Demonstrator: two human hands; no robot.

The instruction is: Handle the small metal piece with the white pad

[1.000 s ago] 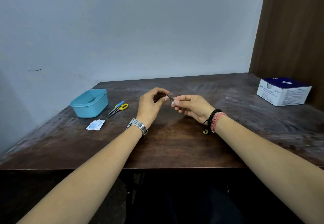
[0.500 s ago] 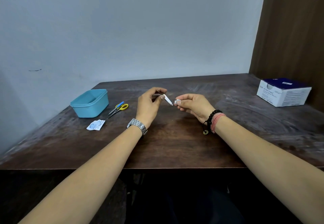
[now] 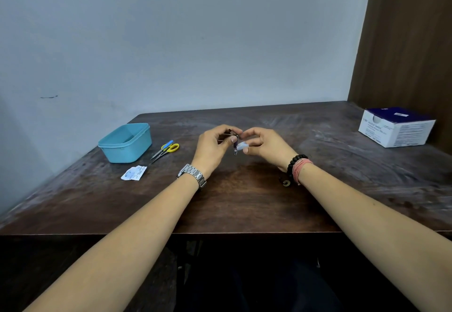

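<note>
Both hands meet over the middle of the dark wooden worktop point(image 3: 239, 204), raised a little above it. The left hand point(image 3: 212, 149) has its fingers curled and its thumb pressed in, pinching a small metal tool point(image 3: 235, 143) that hangs down between the two hands. It looks like a folding nail clipper or something close to it, but it's tiny and half covered by fingers, so I can't say for sure. The right hand point(image 3: 266, 146) sits at 3 o'clock from that tool, just beside it, fingers curled and pinching a small whitish pad point(image 3: 242, 146) that touches or nearly touches the tool's lower end. The two sets of fingertips are almost in contact at the top.

Other stuff around: a metal wristwatch point(image 3: 193, 174) on the left wrist, and a black bead bracelet point(image 3: 293, 167) plus pinkish thread bands on the right one. At roughly 9 o'clock from the hands, well apart, there's a light blue plastic tub point(image 3: 126, 143) with no lid on. Between the tub and the hands lie yellow-handled scissors point(image 3: 166, 149), with a blue-handled thing lying alongside them. At about 8 o'clock from the hands a torn white wrapper point(image 3: 134, 172) lies flat, just in front of the tub. Far off at 2 o'clock, near the brown wall panel, sits a white and dark blue carton point(image 3: 397, 127) with small print I can't read. Nothing lies on the worktop between the hands and the near edge, only the forearms crossing over it.
</note>
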